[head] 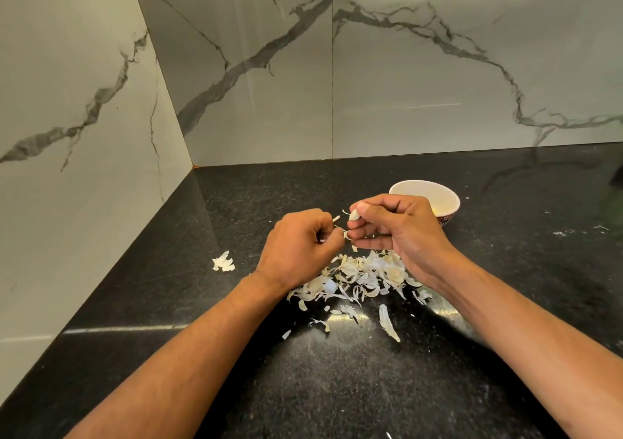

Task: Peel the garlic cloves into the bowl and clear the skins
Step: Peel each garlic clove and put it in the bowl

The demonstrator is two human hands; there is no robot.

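Garlic clove: small, pale, pinched between thumb and forefinger of the right hand, held in the air above the counter, just in front of the bowl. Long axis roughly upright, slightly tilted; a thin curl of skin sticks out from its top toward the left. Which end is the root cannot be told.

Right hand: fingers curled, gripping the clove at its fingertips; wrist and forearm run down to the lower right.

Left hand: fingers curled, pinching a small scrap of skin (a pale sliver pointing up and right, toward the clove). Fingertips of both hands are close together, nearly touching.

Bowl: white inside, patterned outside, upright on the counter just behind the right hand, partly hidden by it. Something yellowish shows low inside; too little is visible to name.

Skins: loose heap on the counter directly below and between the wrists, with stray flakes spreading toward the near edge. One separate piece lies apart to the left.

Counter: black speckled stone, meeting marble-patterned walls at the back and left in a corner. Bare surface lies to the right of the bowl, to the left of the heap, and in the foreground between the forearms.
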